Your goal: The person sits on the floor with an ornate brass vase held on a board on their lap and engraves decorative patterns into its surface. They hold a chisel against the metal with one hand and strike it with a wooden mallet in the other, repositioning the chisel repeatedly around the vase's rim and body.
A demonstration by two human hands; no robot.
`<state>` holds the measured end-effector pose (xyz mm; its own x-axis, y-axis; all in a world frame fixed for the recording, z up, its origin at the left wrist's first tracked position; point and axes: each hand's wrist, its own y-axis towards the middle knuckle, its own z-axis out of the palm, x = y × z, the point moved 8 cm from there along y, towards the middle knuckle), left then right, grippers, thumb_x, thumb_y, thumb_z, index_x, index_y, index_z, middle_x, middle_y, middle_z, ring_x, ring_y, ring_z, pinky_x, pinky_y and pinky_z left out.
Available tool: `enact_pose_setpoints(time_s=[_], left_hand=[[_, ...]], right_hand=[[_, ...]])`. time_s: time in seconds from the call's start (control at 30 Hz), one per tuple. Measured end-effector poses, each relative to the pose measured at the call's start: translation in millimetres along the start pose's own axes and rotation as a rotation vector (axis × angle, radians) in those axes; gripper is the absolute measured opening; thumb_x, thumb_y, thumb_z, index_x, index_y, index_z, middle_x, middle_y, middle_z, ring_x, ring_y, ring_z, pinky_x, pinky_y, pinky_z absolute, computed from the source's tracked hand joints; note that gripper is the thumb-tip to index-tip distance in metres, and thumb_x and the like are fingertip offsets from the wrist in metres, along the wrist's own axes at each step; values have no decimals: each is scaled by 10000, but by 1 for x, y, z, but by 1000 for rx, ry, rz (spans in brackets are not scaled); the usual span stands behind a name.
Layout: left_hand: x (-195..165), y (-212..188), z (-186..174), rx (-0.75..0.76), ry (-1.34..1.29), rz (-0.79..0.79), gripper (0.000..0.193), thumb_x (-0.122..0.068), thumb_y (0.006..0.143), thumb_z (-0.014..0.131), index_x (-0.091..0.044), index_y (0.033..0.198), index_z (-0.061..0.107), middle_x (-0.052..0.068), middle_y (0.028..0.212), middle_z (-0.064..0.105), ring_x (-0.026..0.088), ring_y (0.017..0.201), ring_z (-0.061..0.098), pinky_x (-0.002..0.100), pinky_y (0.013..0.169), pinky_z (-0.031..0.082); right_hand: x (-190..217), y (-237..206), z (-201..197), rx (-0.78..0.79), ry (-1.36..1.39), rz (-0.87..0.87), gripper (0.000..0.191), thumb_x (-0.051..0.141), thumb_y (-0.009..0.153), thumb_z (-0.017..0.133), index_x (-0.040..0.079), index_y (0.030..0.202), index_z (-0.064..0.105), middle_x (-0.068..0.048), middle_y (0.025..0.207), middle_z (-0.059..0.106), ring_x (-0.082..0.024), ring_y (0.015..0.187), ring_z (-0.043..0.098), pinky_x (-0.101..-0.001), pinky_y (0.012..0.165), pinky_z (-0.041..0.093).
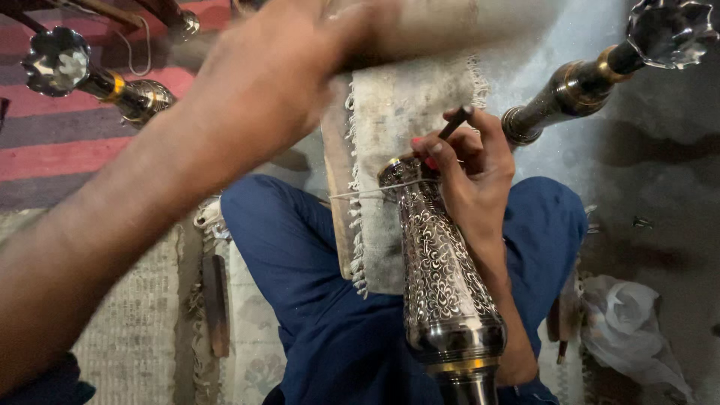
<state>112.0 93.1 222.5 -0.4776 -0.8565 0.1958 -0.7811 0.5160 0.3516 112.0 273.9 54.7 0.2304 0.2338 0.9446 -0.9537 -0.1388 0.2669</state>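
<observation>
An engraved silver-coloured metal vase (pixel 442 270) lies along my lap, its mouth pointing away from me. My right hand (pixel 472 176) rests on the vase near its mouth and grips a thin dark tool (pixel 456 122) like a pen. A thin pale thread or wire (pixel 364 193) runs off the vase to the left. My left hand (pixel 277 71) is raised high over the fringed cloth, blurred by motion. Its fingers curl around a blurred pale shape that I cannot make out.
A fringed pale cloth (pixel 409 105) lies over a wooden board (pixel 339 202) ahead of my blue-trousered legs (pixel 300 247). Two flower-mouthed metal vases lie on the floor, one top left (pixel 90 75) and one top right (pixel 600 71). A white plastic bag (pixel 630 322) sits at right, a striped rug (pixel 52 150) at left.
</observation>
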Motion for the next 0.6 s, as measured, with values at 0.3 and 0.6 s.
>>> enact_pose_setpoints(time_s=[0.3, 0.6], left_hand=[[48, -88, 75, 209, -585, -428, 638, -59, 852, 685, -92, 1458, 486, 268, 1061, 670, 464, 1033, 646, 498, 835, 505], [18, -217, 237, 397, -1135, -610, 597, -97, 800, 698, -27, 1361, 507, 106, 951, 597, 186, 877, 588, 339, 798, 518]], right_hand=[[-37, 11, -62, -239, 514, 129, 280, -2, 1042, 568, 51, 1305, 487, -73, 904, 607, -160, 866, 662, -345, 851, 627], [-21, 41, -25, 549, -610, 138, 354, 270, 842, 834, 82, 1060, 628, 14, 729, 352, -106, 661, 376, -272, 591, 352]])
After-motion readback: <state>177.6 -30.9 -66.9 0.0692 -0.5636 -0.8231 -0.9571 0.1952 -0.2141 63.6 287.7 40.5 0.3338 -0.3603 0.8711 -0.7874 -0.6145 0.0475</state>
